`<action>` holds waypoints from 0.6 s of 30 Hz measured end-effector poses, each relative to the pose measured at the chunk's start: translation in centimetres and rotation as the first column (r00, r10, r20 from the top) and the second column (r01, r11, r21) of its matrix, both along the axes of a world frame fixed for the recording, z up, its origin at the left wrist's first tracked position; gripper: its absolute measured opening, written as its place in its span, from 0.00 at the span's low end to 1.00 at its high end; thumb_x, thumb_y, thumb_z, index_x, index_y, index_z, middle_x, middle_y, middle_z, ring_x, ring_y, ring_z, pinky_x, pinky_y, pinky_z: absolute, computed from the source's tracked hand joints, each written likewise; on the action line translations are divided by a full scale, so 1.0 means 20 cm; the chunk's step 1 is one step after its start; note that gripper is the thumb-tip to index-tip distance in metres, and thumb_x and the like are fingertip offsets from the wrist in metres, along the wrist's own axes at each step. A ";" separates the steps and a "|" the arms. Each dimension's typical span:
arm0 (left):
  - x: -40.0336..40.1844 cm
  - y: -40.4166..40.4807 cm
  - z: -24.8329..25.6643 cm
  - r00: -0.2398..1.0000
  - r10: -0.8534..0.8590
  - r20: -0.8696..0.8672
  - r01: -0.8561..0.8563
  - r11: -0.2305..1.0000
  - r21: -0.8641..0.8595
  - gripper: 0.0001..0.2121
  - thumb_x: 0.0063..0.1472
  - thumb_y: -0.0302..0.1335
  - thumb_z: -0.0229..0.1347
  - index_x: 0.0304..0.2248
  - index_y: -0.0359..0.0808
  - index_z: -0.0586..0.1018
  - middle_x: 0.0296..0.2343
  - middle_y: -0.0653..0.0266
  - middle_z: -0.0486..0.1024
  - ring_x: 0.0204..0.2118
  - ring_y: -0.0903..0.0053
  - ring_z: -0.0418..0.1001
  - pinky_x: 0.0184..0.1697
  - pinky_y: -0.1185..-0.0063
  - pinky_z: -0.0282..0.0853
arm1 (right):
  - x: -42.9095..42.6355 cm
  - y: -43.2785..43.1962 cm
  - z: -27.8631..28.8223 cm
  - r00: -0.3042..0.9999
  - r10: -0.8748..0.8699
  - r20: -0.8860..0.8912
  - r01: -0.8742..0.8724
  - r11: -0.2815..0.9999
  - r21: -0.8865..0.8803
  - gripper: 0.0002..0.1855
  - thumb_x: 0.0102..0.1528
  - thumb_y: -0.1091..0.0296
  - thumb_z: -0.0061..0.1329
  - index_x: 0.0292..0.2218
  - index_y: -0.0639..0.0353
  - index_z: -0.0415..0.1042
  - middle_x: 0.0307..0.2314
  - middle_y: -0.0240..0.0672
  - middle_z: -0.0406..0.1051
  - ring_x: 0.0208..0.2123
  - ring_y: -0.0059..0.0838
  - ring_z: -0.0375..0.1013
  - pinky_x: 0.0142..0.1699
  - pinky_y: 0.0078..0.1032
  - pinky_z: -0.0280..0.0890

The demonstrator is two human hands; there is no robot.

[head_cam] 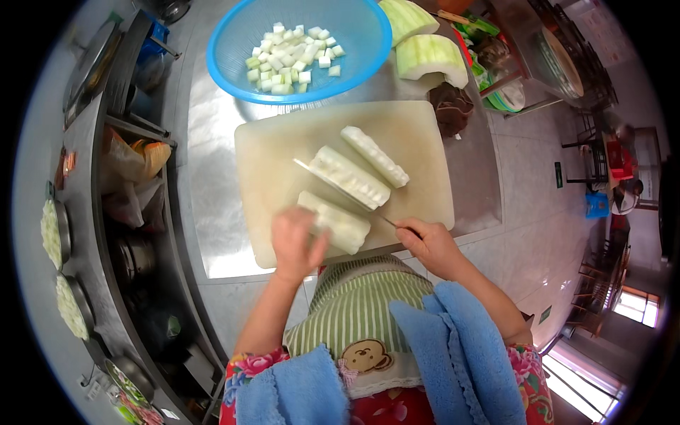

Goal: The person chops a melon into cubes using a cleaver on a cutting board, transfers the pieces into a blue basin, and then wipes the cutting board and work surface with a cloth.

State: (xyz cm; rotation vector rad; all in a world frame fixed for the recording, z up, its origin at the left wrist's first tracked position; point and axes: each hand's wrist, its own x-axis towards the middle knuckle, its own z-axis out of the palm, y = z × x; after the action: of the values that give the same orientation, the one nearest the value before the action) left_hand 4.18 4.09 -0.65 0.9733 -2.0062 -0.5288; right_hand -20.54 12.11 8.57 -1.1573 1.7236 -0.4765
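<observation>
Three long pieces of pale gourd lie aslant on the white cutting board [276,143]: a thin strip [374,155], a thicker middle piece [350,178] and a near piece [345,226]. My right hand [430,244] is closed round the handle of a kitchen knife [337,187], whose blade stands on edge along the near side of the middle piece. Blurred, my left hand [298,241] is at the left end of the near piece; whether it grips it is unclear. Beyond the board, a blue plastic colander [226,69] holds diced gourd [292,56].
Two large chunks of green-skinned gourd [430,58] lie right of the colander. A brown crumpled cloth or bag [451,109] touches the board's far right corner. The board rests on a steel table [212,175]. Metal shelving [175,255] with bags and bowls stands at left.
</observation>
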 end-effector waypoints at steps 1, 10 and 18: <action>0.01 0.08 -0.01 0.987 -0.118 0.108 0.122 0.992 -0.031 0.19 0.49 0.27 0.61 0.42 0.33 0.73 0.39 0.53 0.68 0.40 0.55 0.67 0.44 0.68 0.64 | 0.01 0.01 0.01 1.000 0.016 -0.009 -0.016 1.000 -0.014 0.20 0.58 0.53 0.46 0.40 0.63 0.72 0.25 0.44 0.73 0.28 0.37 0.74 0.35 0.27 0.66; -0.02 0.13 -0.18 0.982 -0.119 0.150 0.111 0.992 0.059 0.20 0.45 0.25 0.63 0.40 0.34 0.74 0.41 0.56 0.68 0.44 0.58 0.66 0.44 0.67 0.64 | 0.01 0.18 -0.02 0.998 0.065 -0.011 -0.065 0.998 -0.001 0.19 0.56 0.52 0.49 0.41 0.57 0.72 0.25 0.41 0.75 0.27 0.39 0.75 0.34 0.29 0.68; -0.02 0.12 -0.17 0.983 -0.119 0.140 0.107 0.990 0.091 0.18 0.44 0.23 0.63 0.38 0.34 0.76 0.41 0.56 0.68 0.44 0.57 0.66 0.45 0.67 0.64 | 0.05 0.24 -0.01 0.990 0.123 -0.068 -0.125 0.992 -0.028 0.20 0.55 0.52 0.50 0.44 0.55 0.71 0.30 0.41 0.75 0.31 0.40 0.75 0.36 0.30 0.69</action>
State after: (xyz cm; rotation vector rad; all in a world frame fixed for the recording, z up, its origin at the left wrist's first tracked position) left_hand 3.68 6.51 -4.02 0.9757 -2.1950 -0.6229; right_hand -19.61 16.81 8.41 -1.3080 1.6936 -0.3944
